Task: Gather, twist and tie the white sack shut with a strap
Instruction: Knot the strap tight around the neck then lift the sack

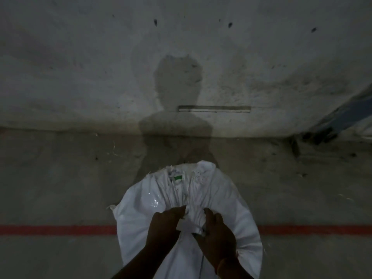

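Observation:
A full white woven sack [231, 214] stands on the concrete floor just below me, its loose top flopped away toward the wall, with a small green patch [178, 178] near the rim. The cloth is bunched into a neck [193, 215] between my hands. My left hand [166, 224] pinches the gathered folds from the left. My right hand [216, 230] clasps them from the right, close against the left. A thin dark cord or strap [202, 262] runs down the front of the sack below my hands; its upper end is hidden by my fingers.
A red painted line [56, 230] crosses the floor on both sides of the sack. A rough grey wall [100, 77] rises about a metre ahead, carrying my shadow and a narrow slot [214, 108]. Dark debris and a blue-grey slanted object [342, 115] sit at the right.

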`<state>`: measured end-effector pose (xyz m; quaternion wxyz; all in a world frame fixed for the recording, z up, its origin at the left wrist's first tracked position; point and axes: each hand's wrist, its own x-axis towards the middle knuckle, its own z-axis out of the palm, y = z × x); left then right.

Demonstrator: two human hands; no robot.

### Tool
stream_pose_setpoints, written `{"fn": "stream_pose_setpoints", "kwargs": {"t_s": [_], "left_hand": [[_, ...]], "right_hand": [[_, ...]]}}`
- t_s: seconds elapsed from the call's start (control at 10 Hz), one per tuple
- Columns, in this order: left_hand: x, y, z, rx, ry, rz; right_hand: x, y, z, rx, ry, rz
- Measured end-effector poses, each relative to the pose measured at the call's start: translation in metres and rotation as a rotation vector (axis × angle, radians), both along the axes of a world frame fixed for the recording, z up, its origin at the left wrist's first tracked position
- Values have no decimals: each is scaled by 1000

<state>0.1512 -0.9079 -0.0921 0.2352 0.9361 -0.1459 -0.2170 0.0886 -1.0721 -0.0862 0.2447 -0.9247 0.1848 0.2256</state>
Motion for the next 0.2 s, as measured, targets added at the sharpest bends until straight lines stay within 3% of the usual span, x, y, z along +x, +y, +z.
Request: {"fn": "stream_pose_setpoints", "kwargs": {"t_s": [0.1, 0.2], "left_hand": [[-4, -4, 5, 112, 127, -181], [-10, -3, 7, 138, 315, -129]], "right_hand": [[3, 1, 9, -2, 123, 39], [0, 5, 24, -142, -18, 0]]}}
